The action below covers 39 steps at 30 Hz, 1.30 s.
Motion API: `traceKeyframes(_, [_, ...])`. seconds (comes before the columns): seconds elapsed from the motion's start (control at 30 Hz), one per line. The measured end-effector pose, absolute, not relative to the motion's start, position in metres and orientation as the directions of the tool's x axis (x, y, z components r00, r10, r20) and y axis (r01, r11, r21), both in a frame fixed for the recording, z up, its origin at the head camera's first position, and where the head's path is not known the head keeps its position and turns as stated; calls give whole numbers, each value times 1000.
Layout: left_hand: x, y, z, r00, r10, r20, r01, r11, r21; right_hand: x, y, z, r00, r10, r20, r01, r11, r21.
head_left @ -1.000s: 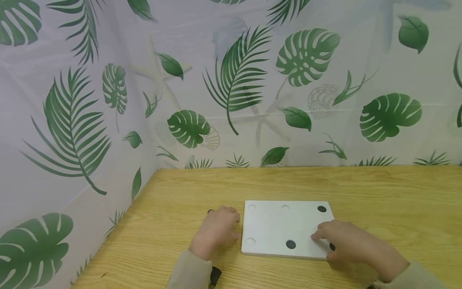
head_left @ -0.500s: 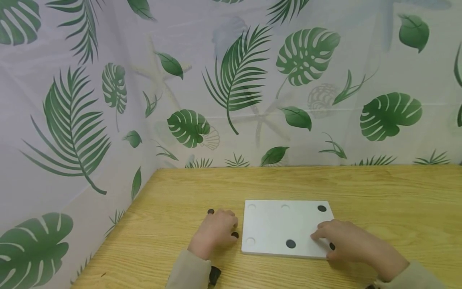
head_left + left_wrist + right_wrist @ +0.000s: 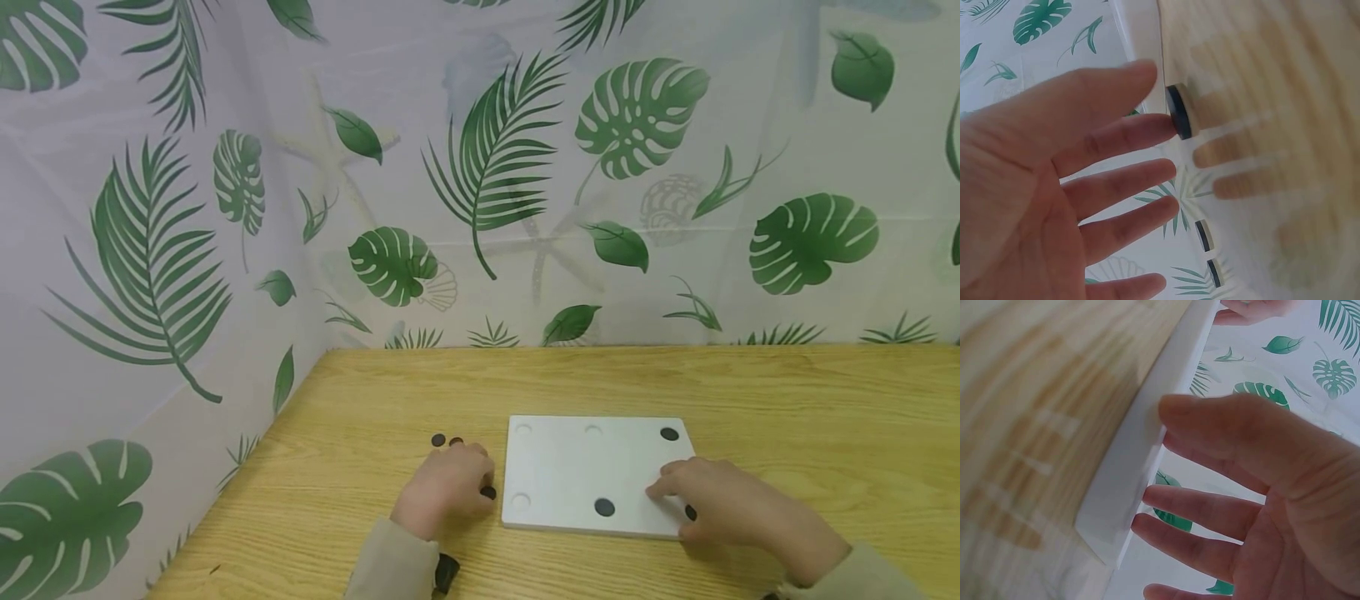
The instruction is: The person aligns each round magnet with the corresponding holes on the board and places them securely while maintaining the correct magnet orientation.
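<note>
A white rectangular board (image 3: pixel 585 467) with shallow round recesses lies on the table. Dark discs sit in some recesses, such as the disc at the front middle (image 3: pixel 604 507) and the one at the back right (image 3: pixel 670 434). My right hand (image 3: pixel 727 504) rests on the board's right front corner, thumb at the side edge, fingertips on the top face; it partly covers another disc (image 3: pixel 691 512). Left of the board, my left hand (image 3: pixel 448 487) is over the table with fingers nearly straight. Its index fingertip touches a loose black disc (image 3: pixel 1181 112), while the thumb tip stands just above.
Two more loose black discs, one (image 3: pixel 438 439) beside the other (image 3: pixel 456 441), lie on the wooden table (image 3: pixel 360 408) just beyond the left hand. A leaf-patterned cloth (image 3: pixel 525 208) hangs behind the table and along its left side.
The left hand has shifted slightly, so a disc at its fingertips and a second disc behind the hand now show. The right hand and the board have stayed put.
</note>
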<state>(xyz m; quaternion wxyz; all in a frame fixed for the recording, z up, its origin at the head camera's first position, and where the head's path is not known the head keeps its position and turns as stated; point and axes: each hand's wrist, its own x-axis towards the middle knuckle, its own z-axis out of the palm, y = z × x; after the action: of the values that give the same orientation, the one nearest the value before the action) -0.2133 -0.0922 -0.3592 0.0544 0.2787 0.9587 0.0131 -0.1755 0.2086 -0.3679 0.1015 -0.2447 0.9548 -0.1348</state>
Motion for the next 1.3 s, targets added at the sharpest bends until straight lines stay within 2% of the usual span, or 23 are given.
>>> traceKeyframes(0.2, [-212, -92, -359, -844, 522, -122, 510, 852, 115, -176, 208, -367, -864, -482, -146, -423, 852, -310])
traceKeyframes(0.77, [-209, -92, -360, -873, 462, -159, 440, 884, 156, -176, 210, -367, -861, -484, -153, -418, 847, -328])
traceKeyframes(1.03, [-210, -94, -360, -858, 481, -182, 466, 877, 121, -176, 211, -368, -861, -485, -155, -411, 842, -351])
traceKeyframes(1.3, [-214, -94, -356, -808, 575, -128, 569, 818, 81, -176, 211, -367, -862, -482, -155, -407, 842, -355])
